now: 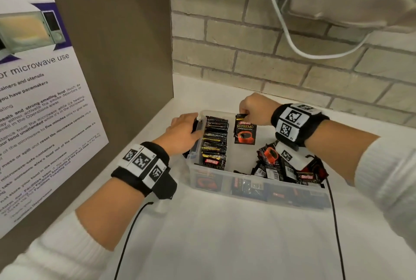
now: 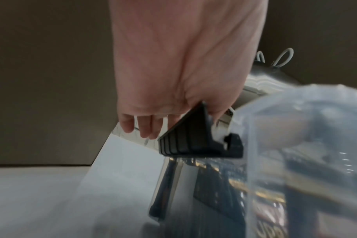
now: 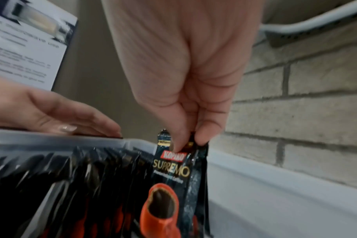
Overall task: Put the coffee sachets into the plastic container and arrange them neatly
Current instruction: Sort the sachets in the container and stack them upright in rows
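A clear plastic container stands on the white counter. A neat row of black sachets stands upright along its left side. A loose pile of sachets lies at its right end. My right hand pinches the top edge of one Kopiko Supremo sachet, which hangs upright over the container's far middle, just right of the row. The right wrist view shows thumb and fingers of the right hand on that sachet. My left hand rests on the container's left end, palm on its black latch, fingers relaxed.
A brown side panel with a microwave-use poster rises close on the left. A brick wall stands behind the container. A white cable hangs from an appliance at the upper right. White counter stretches toward me.
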